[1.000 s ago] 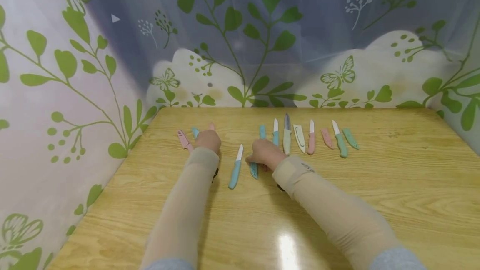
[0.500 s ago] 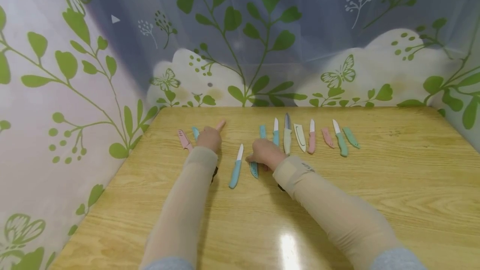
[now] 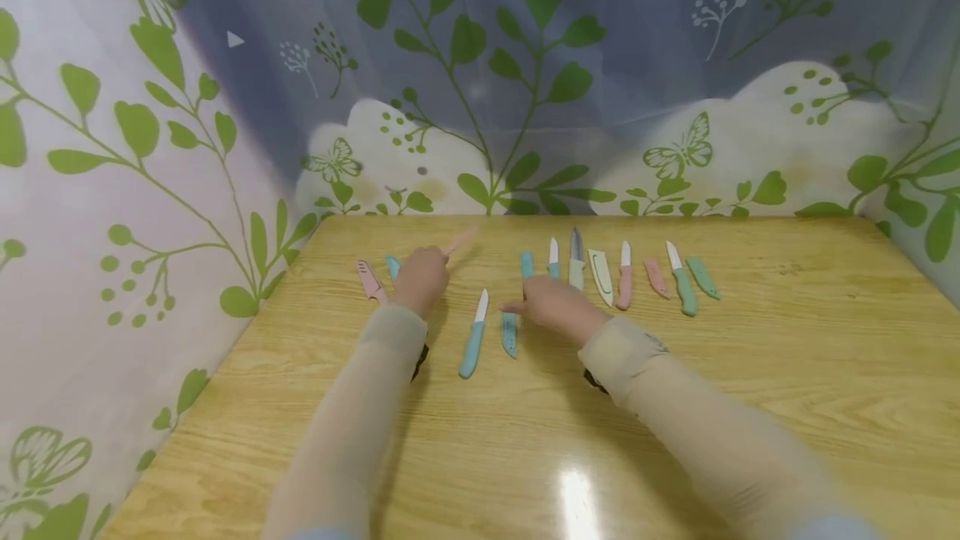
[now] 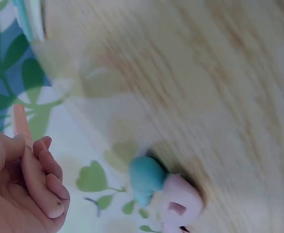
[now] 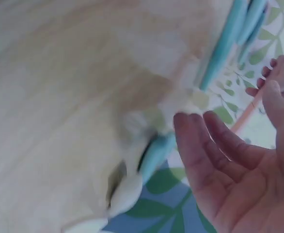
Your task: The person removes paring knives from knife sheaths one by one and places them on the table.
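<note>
Across my wooden table, my right hand has its fingers extended and relaxed. To its left, my left hand grips the pink knife, its end pointing far and right. Nearer, between both hands, lies a blue-handled knife, left of a blue sheath.

Your left hand covers the handle of a slim peach-pink knife-shaped piece in the head view; motion blurs its far end, so you can't tell blade from sheath. The same hand hides the lower part of a small blue piece behind it. Your right hand hides the lower end of a blue-handled white-bladed knife. The bottom edge cuts off both beige sleeves. In your left wrist view, the top edge crops some blue and white pieces.
</note>
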`<state>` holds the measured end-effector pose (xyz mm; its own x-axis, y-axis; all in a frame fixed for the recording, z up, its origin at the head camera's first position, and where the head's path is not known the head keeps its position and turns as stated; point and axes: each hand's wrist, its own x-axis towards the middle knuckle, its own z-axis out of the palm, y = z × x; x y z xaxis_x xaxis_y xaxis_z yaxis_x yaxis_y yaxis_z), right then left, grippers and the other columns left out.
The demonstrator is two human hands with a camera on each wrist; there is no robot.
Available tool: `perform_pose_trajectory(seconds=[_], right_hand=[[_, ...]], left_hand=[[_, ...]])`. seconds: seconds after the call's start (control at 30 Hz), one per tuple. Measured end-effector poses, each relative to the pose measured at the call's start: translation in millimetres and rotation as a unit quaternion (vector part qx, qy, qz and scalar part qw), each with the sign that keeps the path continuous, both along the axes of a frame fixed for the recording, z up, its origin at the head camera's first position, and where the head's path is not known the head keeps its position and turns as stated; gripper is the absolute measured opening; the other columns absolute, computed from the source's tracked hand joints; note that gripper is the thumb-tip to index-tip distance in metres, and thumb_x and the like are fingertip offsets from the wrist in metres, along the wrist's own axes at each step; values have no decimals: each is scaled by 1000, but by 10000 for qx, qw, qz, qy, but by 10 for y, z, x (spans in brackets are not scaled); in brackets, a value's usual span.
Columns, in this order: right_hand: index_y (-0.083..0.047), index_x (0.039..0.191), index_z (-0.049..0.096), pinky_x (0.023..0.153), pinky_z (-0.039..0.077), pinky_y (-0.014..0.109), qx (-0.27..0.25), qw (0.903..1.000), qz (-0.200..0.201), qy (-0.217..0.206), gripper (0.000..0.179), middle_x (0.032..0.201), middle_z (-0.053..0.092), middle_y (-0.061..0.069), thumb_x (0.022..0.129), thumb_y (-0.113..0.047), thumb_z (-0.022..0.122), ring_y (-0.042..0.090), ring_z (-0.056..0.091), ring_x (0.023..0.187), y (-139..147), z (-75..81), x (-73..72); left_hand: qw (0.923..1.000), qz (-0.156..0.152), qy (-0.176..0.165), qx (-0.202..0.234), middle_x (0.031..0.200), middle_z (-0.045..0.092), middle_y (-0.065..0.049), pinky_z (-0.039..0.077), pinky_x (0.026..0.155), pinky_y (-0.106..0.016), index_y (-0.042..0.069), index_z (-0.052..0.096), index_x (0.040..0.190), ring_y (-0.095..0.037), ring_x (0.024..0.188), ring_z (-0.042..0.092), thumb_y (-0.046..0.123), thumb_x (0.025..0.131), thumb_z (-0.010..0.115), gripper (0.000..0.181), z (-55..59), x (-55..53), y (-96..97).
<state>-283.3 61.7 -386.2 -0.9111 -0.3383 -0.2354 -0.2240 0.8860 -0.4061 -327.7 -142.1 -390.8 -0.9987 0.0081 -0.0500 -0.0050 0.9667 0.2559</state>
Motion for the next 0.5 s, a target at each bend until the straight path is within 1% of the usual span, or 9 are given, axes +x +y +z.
perform_pose_trajectory(seconds=[0.07, 0.1, 0.13, 0.17, 0.23, 0.3, 0.37, 0.43, 0.5], right_hand=[[4, 113, 60, 69, 51, 31, -68, 9998, 106, 175, 54, 97, 63, 15, 97, -48, 54, 21, 59, 78, 88, 40, 22], [6, 123, 55, 79, 52, 36, -105, 9995, 157, 272, 60, 112, 61, 21, 97, -47, 53, 27, 61, 92, 133, 59, 33], [7, 132, 48, 90, 51, 41, -124, 9991, 184, 364, 65, 126, 55, 25, 97, -47, 54, 33, 58, 108, 179, 77, 40], [8, 139, 41, 99, 46, 46, -99, 9987, 214, 453, 71, 137, 47, 28, 97, -47, 53, 39, 51, 121, 223, 94, 46], [10, 146, 28, 110, 34, 52, -96, 9975, 282, 645, 80, 149, 31, 31, 97, -48, 54, 45, 32, 137, 308, 118, 52], [9, 150, 17, 113, 27, 55, -150, 9964, 294, 776, 87, 155, 18, 30, 96, -48, 55, 46, 19, 143, 386, 132, 61], [7, 152, 10, 115, 22, 56, -159, 9949, 325, 942, 92, 158, 9, 28, 95, -48, 56, 45, 10, 146, 451, 140, 68], [6, 152, 8, 116, 19, 56, -155, 9925, 390, 1150, 93, 159, 5, 27, 95, -47, 58, 44, 5, 146, 502, 146, 79], [6, 152, 10, 116, 17, 56, -65, 9882, 534, 1432, 92, 158, 6, 28, 94, -45, 60, 45, 5, 146, 539, 146, 92]], left_hand=[[9997, -233, 60, -104, 113, 61, -18, 54, 76, -36, -4, 58, 121, -27, 96, 59, 22, 107, 36, 37, 17, 23, 28], [9994, -304, 111, -140, 112, 62, -18, 54, 78, -37, -3, 58, 121, -27, 96, 60, 23, 107, 36, 37, 30, 37, 47], [9989, -373, 178, -235, 112, 62, -17, 55, 80, -37, -2, 59, 122, -26, 99, 60, 24, 107, 36, 38, 44, 52, 72], [9984, -419, 224, -297, 112, 62, -16, 55, 81, -37, -1, 59, 122, -26, 100, 60, 25, 107, 35, 38, 60, 70, 97], [9980, -484, 289, -294, 115, 61, -15, 55, 82, -39, 0, 58, 125, -27, 102, 60, 26, 107, 35, 39, 96, 115, 154], [9972, -589, 372, -288, 117, 61, -15, 54, 83, -39, 1, 56, 127, -26, 103, 61, 27, 107, 36, 39, 125, 168, 221], [9951, -787, 504, -338, 117, 61, -14, 55, 83, -38, 1, 56, 128, -26, 102, 62, 27, 106, 37, 39, 143, 232, 293], [9906, -1066, 721, -458, 115, 63, -14, 55, 82, -36, 1, 57, 128, -25, 101, 63, 26, 106, 39, 38, 151, 302, 368], [9843, -1373, 926, -606, 112, 64, -14, 55, 82, -34, 0, 58, 126, -24, 99, 63, 25, 105, 41, 37, 150, 372, 443]])
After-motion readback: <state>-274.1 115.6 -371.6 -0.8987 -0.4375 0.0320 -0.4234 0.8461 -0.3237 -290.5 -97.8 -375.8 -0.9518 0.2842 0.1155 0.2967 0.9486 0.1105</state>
